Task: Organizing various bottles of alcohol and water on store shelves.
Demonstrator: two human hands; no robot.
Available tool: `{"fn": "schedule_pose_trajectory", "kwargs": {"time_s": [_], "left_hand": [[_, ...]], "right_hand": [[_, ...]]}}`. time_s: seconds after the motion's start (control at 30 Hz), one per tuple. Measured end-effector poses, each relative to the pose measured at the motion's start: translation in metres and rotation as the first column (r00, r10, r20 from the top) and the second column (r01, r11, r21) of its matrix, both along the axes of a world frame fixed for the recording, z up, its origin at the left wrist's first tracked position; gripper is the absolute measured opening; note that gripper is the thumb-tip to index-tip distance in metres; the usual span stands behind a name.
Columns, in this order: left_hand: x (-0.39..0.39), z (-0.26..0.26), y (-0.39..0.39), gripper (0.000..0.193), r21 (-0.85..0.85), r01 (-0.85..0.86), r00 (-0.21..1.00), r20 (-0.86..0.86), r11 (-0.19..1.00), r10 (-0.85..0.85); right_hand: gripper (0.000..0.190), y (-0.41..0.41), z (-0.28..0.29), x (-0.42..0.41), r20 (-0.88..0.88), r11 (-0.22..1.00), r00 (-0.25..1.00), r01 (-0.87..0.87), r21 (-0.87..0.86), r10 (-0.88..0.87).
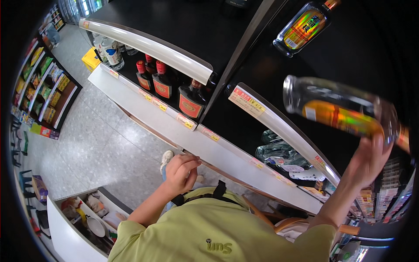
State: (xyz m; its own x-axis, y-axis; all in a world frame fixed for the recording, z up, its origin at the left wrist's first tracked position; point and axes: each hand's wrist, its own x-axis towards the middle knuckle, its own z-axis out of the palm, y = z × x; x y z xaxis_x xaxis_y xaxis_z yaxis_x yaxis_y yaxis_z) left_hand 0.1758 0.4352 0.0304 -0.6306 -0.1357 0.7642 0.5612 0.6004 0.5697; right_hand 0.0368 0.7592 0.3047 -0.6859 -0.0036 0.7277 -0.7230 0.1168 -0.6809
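Observation:
My right hand (370, 160) grips a glass liquor bottle (337, 108) near its shoulder. The bottle is tipped almost sideways in the view, its base towards the black shelf, and bears a shiny orange label. A similar bottle (302, 28) stands on that black shelf (255, 62), beyond the held one. My left hand (180, 173) is in front of my body with curled fingers and no visible object in it. Its fingertips appear close to the front edge of the lower white shelf (222, 157); whether they touch it is unclear.
Red-capped bottles (161, 82) and clear bottles (113, 54) fill part of the lower shelf. Greenish glass bottles (281, 152) lie under the curved price rail (275, 121). Behind on the left are a snack rack (45, 88) and a white bin (68, 226) with goods. A wooden chair (258, 213) is by my right side.

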Motion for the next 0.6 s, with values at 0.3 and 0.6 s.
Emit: {"fn": "schedule_pose_trajectory", "kwargs": {"time_s": [0.3,0.6], "left_hand": [[0.009,-0.001,-0.011,0.036,0.031,-0.046,0.998,0.044,0.998,0.045],[0.01,0.003,-0.014,0.035,0.02,-0.067,0.995,0.073,0.998,0.066]], "right_hand": [[0.066,-0.085,0.033,-0.113,0.011,0.941,0.999,0.035,0.338,-0.041],[0.073,-0.118,0.052,-0.166,0.152,0.87,0.987,-0.122,0.478,0.055]]}}
